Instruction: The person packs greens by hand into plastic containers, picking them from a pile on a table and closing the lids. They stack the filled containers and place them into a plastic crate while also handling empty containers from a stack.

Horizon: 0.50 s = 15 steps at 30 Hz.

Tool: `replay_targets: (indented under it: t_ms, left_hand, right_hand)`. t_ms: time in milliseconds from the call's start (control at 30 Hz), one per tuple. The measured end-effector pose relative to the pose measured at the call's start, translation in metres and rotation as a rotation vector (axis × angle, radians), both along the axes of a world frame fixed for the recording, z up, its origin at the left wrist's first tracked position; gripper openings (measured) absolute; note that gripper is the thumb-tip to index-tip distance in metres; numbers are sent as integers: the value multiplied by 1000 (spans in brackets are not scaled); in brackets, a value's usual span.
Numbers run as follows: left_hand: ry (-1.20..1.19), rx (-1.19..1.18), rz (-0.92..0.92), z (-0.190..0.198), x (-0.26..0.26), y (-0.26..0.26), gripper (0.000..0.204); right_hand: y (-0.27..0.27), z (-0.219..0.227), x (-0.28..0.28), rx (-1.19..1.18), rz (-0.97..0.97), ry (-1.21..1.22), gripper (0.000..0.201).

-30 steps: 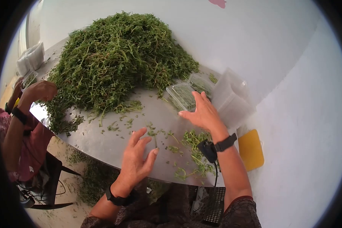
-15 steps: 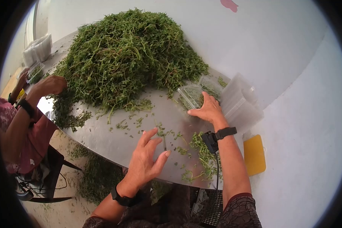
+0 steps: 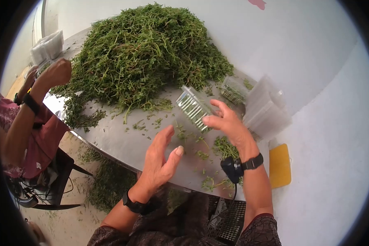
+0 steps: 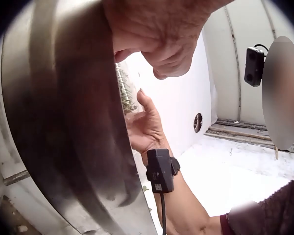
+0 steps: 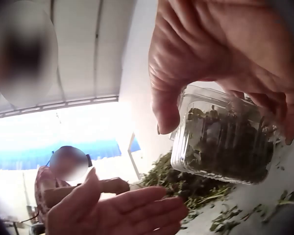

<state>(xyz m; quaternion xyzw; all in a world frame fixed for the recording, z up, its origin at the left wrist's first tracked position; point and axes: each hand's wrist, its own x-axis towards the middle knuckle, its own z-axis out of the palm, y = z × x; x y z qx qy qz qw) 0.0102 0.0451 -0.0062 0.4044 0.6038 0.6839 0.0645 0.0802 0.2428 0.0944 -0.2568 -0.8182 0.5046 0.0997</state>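
A clear ribbed plastic container (image 3: 191,110) with green sprigs inside is in my right hand (image 3: 233,127), gripped between thumb and fingers. It tilts in the head view, above the metal table (image 3: 119,133). From the right wrist view, the thumb lies along one side of the container (image 5: 225,142) and the fingers along the other. My left hand (image 3: 160,158) is held over the table's front edge, fingers extended, thumb apart, nothing in it. Behind the container rises a large heap of leafy green stems (image 3: 147,61).
Another filled clear container (image 3: 233,91) sits beside a tall stack of clear containers (image 3: 266,108) near the wall. Loose sprigs (image 3: 225,147) lie at the right. A yellow board (image 3: 280,166) is beyond the table edge. Another person (image 3: 24,123) works at the left.
My right hand has picked up the front container from beside the other one, tilting it and bringing it left. My left hand keeps much the same pose.
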Motion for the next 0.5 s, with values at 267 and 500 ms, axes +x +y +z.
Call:
replay_targets:
  t_ms: [267, 500]
  left_hand:
    - [-718, 469, -438, 7, 3, -2, 79]
    - [-711, 417, -296, 31, 26, -13, 75]
  right_hand:
    - [-95, 0, 24, 736, 28, 110, 89]
    - [-126, 2, 61, 930, 62, 195, 98]
